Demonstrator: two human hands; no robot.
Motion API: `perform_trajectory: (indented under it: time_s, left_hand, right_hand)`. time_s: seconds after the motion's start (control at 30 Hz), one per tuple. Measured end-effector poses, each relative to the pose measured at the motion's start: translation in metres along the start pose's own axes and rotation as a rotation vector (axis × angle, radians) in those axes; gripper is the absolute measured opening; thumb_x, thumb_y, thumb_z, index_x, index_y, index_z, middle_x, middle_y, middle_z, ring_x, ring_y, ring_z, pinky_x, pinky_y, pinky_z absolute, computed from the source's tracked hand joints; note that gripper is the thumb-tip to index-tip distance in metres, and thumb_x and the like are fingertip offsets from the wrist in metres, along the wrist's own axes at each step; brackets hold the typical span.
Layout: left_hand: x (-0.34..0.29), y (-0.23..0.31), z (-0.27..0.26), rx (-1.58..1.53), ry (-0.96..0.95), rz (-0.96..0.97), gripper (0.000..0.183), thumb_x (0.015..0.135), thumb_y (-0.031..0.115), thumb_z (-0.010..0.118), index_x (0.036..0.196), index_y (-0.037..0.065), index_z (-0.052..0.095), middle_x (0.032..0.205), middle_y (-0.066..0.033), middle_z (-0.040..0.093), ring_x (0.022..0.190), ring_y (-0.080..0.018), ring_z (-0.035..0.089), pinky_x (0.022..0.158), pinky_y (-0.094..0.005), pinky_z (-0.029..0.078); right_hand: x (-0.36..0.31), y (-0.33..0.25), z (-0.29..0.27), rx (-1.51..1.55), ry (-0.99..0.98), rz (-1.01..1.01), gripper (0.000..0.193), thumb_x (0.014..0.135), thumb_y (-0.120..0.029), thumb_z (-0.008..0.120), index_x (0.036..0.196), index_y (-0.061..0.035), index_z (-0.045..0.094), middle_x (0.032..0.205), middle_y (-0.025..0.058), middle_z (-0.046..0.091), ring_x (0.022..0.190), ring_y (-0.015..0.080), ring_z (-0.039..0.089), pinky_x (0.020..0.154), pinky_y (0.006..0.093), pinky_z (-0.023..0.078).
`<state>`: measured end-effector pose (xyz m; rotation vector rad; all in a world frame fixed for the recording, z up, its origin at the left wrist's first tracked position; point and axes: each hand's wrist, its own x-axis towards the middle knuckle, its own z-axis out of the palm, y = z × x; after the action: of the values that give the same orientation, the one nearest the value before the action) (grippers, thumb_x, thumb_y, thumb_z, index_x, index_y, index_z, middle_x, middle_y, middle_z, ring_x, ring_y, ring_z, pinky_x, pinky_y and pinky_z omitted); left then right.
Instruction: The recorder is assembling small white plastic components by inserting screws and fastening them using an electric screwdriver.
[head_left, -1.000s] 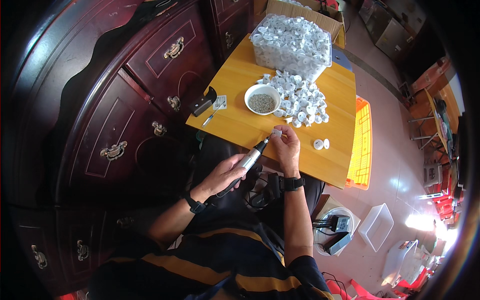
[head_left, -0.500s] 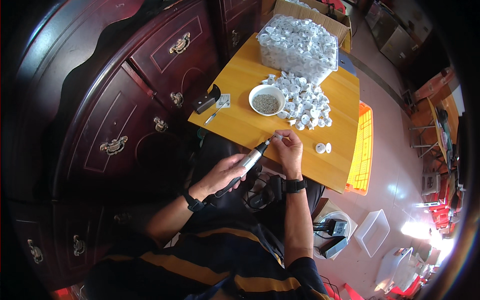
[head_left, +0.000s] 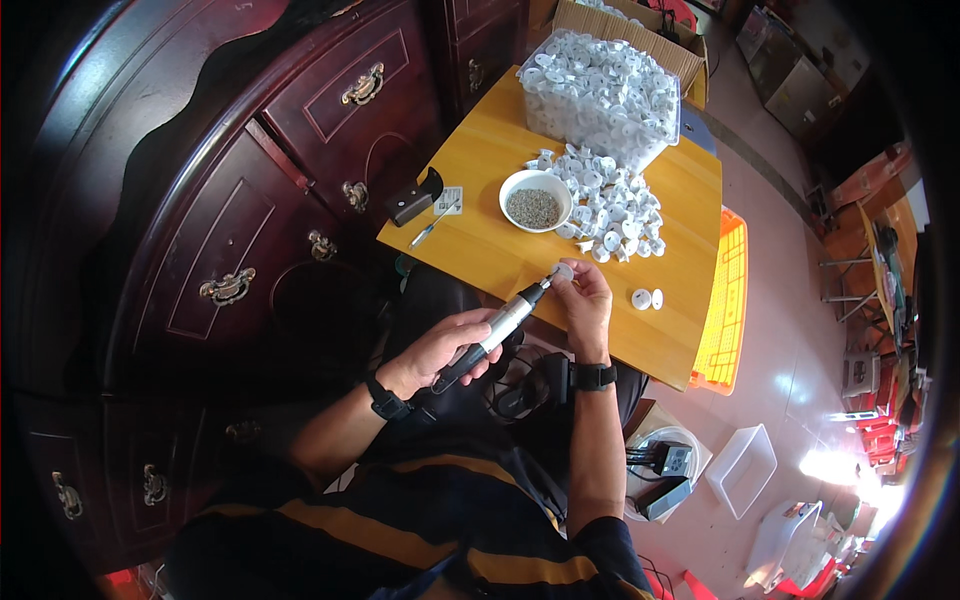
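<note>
My left hand (head_left: 452,350) is wrapped round a silver and black electric screwdriver (head_left: 508,318), tilted up to the right. Its tip meets a small white round plastic part (head_left: 563,272), which my right hand (head_left: 588,305) pinches above the near edge of the table. Whether a screw sits at the tip is too small to tell. Beyond my hands stands a white bowl (head_left: 508,186) of tiny metal screws. A heap of white plastic parts (head_left: 612,205) lies beside it. Two more white parts (head_left: 641,298) rest to the right of my right hand.
On the wooden table (head_left: 480,130) a clear bin (head_left: 590,125) is piled with white parts. A black holder (head_left: 410,205) and a thin pen-like tool (head_left: 424,235) lie at the left. Dark drawers (head_left: 230,230) flank the left side; an orange crate (head_left: 722,310) stands at the right.
The white part in my right hand is turned so its round face shows more, and that hand has shifted slightly right. The screwdriver has moved slightly with it.
</note>
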<state>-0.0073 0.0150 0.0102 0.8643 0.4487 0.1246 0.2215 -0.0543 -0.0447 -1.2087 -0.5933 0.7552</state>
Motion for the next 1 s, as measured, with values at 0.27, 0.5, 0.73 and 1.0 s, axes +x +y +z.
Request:
perform_trajectory:
  time_s: [0.27,0.5,0.73,1.0]
  left_hand:
    - [-0.015,0.001,-0.013,0.206,-0.008,0.071,0.058,0.098,0.033,0.054,0.145,0.002,0.039,0.092,-0.0054,0.061,0.068,-0.0092,0.058,0.055,-0.0215,0.049]
    - [-0.04,-0.017,-0.039,0.31,0.023,0.118,0.063,0.097,0.032,0.057,0.147,0.0,0.036,0.092,-0.0056,0.059,0.07,-0.0089,0.056,0.059,-0.0231,0.047]
    - [-0.035,-0.036,-0.058,0.253,-0.016,0.08,0.067,0.098,0.032,0.059,0.151,0.001,0.031,0.091,-0.0049,0.058,0.066,-0.0074,0.054,0.058,-0.0215,0.046]
    - [-0.028,-0.038,-0.068,0.285,-0.086,0.049,0.065,0.1,0.033,0.058,0.149,-0.002,0.032,0.089,-0.005,0.055,0.065,-0.0083,0.054,0.057,-0.0237,0.047]
  right_hand:
    - [0.003,-0.04,-0.044,-1.124,0.128,-0.345,0.02,0.083,-0.006,0.069,0.102,-0.0085,0.068,0.101,0.0126,0.066,0.09,0.0294,0.068,0.08,0.0393,0.055]
    - [0.009,-0.084,-0.048,-1.372,0.203,-0.339,0.018,0.081,-0.014,0.069,0.099,-0.0134,0.069,0.107,0.0146,0.062,0.093,0.0371,0.065,0.079,0.0461,0.053]
    - [0.078,-0.086,0.023,-1.318,-0.149,-0.424,0.018,0.08,-0.017,0.072,0.097,-0.0115,0.072,0.095,0.012,0.071,0.088,0.0337,0.069,0.077,0.0428,0.054]
    - [0.15,-0.056,0.061,-1.732,-0.505,-0.177,0.02,0.074,-0.026,0.074,0.092,-0.0193,0.074,0.094,0.014,0.073,0.092,0.0333,0.071,0.082,0.045,0.056]
